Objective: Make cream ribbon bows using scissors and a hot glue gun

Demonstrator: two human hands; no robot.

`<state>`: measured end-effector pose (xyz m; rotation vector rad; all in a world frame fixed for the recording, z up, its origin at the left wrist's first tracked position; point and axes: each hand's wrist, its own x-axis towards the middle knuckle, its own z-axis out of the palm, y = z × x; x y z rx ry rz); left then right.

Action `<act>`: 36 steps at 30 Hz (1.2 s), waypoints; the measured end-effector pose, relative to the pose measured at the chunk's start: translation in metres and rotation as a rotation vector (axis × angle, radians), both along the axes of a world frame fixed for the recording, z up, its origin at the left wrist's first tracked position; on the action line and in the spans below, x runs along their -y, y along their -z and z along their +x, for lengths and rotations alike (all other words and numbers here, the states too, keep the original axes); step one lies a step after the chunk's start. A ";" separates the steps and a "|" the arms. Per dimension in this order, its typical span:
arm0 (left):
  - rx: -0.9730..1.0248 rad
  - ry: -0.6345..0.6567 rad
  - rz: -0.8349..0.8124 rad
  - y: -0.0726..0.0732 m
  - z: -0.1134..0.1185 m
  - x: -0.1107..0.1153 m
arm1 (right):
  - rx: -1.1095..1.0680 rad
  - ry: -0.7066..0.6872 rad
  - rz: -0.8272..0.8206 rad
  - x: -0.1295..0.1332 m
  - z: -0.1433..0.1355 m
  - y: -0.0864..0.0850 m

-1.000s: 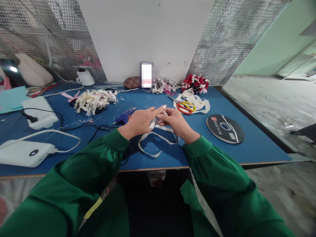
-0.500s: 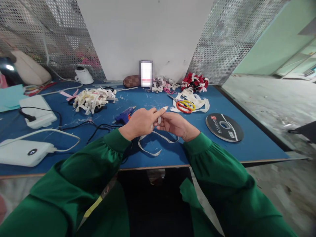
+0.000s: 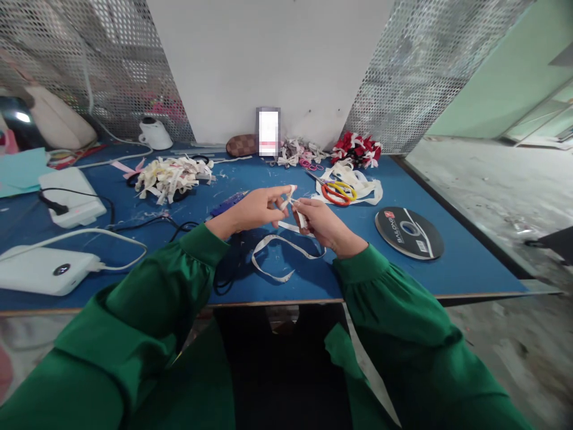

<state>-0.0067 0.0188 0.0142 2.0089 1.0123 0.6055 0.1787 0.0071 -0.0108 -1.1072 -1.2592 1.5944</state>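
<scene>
A white ribbon point(image 3: 270, 237) is held up between my hands, and its loose length curls on the blue table below them. My left hand point(image 3: 257, 207) has the ribbon looped at its index fingertip, with the fingers bent round it. Close beside it on the right, my right hand point(image 3: 321, 223) pinches the ribbon between thumb and fingers, and a short piece hangs below the pinch. A blue glue gun point(image 3: 226, 204) lies partly hidden behind my left hand.
Scissors point(image 3: 339, 194) rest on more white ribbon point(image 3: 373, 192) behind my right hand. A black spool point(image 3: 409, 233) lies at the right. White bows point(image 3: 168, 177), cables and a white power bank point(image 3: 49, 270) are at the left. A phone point(image 3: 268, 132) stands at the back.
My hands have drawn slightly apart, and the ribbon between them now shows. My right hand has turned from palm up to a pinch; my left index finger has the ribbon round its tip.
</scene>
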 end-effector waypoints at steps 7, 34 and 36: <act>0.383 -0.231 -0.251 0.006 0.003 -0.003 | 0.079 -0.104 0.172 0.001 0.001 0.000; 0.753 -0.341 -0.581 0.023 0.024 0.010 | 0.223 0.093 0.701 0.010 -0.015 0.011; 0.786 -0.358 -0.573 0.022 0.025 0.011 | 0.399 0.098 0.835 0.012 -0.017 0.012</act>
